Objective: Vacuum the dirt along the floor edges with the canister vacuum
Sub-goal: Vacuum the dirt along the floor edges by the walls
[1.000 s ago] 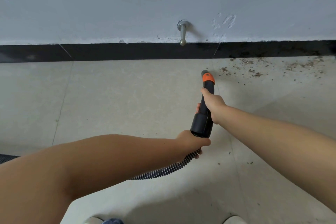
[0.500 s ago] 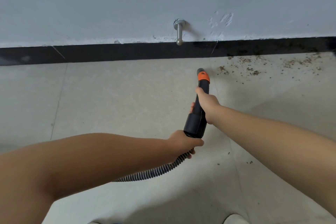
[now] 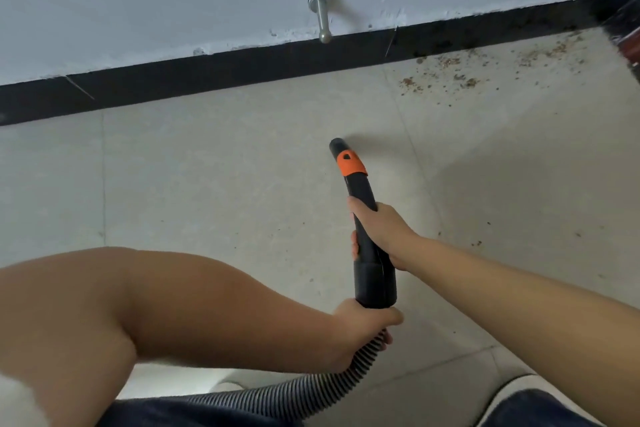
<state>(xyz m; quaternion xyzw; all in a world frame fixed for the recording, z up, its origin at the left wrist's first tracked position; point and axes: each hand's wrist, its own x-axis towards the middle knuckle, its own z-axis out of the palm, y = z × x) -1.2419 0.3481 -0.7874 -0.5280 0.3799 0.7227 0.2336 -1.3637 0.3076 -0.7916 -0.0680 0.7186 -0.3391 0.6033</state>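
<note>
A black vacuum nozzle [image 3: 360, 191] with an orange collar points up the frame toward the wall, its tip over bare tile. My right hand [image 3: 384, 232] grips the nozzle's shaft at mid-length. My left hand [image 3: 360, 333] grips the ribbed grey hose [image 3: 311, 388] just below the wide black cuff. Brown crumbs of dirt [image 3: 457, 76] lie scattered on the beige floor along the black skirting [image 3: 207, 76], up and to the right of the nozzle tip. The canister itself is out of view.
A metal door stop [image 3: 322, 19] sticks out of the white wall above the skirting. A dark red-brown edge [image 3: 628, 31] stands at the far right corner. My knees in dark trousers [image 3: 540, 409] and white shoes show at the bottom.
The view has tilted and drawn back; the nozzle tip now sits farther from the skirting and the dirt. Both hands keep the same hold.
</note>
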